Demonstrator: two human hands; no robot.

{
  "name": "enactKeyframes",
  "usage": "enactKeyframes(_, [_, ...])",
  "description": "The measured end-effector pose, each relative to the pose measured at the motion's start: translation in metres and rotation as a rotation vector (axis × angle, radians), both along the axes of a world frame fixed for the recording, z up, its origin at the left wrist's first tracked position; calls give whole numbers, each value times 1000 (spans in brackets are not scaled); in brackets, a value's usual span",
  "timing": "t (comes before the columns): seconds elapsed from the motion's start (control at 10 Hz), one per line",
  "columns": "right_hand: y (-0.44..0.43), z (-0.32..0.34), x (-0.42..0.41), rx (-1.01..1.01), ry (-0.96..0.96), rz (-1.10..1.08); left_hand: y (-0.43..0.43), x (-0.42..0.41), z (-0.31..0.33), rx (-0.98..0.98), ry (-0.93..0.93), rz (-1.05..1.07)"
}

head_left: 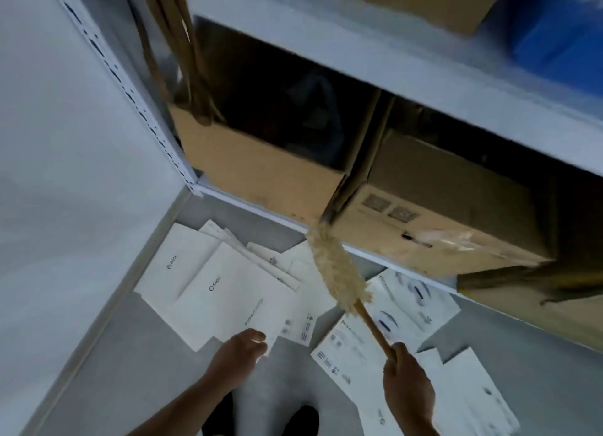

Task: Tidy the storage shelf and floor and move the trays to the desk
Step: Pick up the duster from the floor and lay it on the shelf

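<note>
Dusting step in hand, judging by the tool; floor pickup not yet done. Duster (339, 272) gripped by its wooden handle in right hand (408, 380), fluffy head up against the bottom rail of the shelf (261, 207), at the gap between the open box (261, 168) and the closed box (440, 214) on that lowest level. White papers (222, 292) scattered on the floor (130, 370) just in front of the shelf, overlapping. Left hand (238, 351) down at the corner of the nearest sheet, fingers curled; too blurred to tell whether pinching or only touching. No trays in view. Next, probably: gather the papers into one stack. Calls for a free hand or one-handed sliding, and squaring the overlapped sheets before lifting.
</note>
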State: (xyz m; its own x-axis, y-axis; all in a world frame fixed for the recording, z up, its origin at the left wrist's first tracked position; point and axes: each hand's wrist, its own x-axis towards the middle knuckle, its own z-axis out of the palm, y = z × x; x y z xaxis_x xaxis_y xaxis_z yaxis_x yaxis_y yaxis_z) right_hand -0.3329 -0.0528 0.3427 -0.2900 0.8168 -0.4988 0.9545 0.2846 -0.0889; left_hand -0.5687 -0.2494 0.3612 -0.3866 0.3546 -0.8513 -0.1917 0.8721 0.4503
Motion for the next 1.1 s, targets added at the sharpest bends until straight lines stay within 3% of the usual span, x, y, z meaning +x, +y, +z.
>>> enactKeyframes(0.1, [-20,131,1,-167,224,-88,15,12,117,90,-104,-16])
enactKeyframes(0.2, [-45,228,-36,-247,386,-24,49,-3,214,161,-194,9])
enactKeyframes(0.3, [-64,277,-83,-15,737,30,64,-24,293,363,-289,185])
enactKeyframes(0.4, [-69,342,-134,-84,662,182,74,-77,347,554,-147,350])
enactKeyframes(0.5, [-66,397,-177,-190,709,226,90,-138,392,714,-29,368])
enactKeyframes(0.7, [-50,444,-303,-347,879,141,158,-244,437,856,-192,569])
enactKeyframes(0.8, [-31,443,-355,-356,920,27,188,-283,438,828,-176,538])
enactKeyframes(0.9, [0,437,-396,-133,858,52,209,-317,427,711,9,271])
enactKeyframes(1.0, [36,420,-438,84,757,76,219,-362,387,457,727,-265])
enactKeyframes(1.1, [59,403,-470,235,635,134,220,-396,334,260,1051,-592])
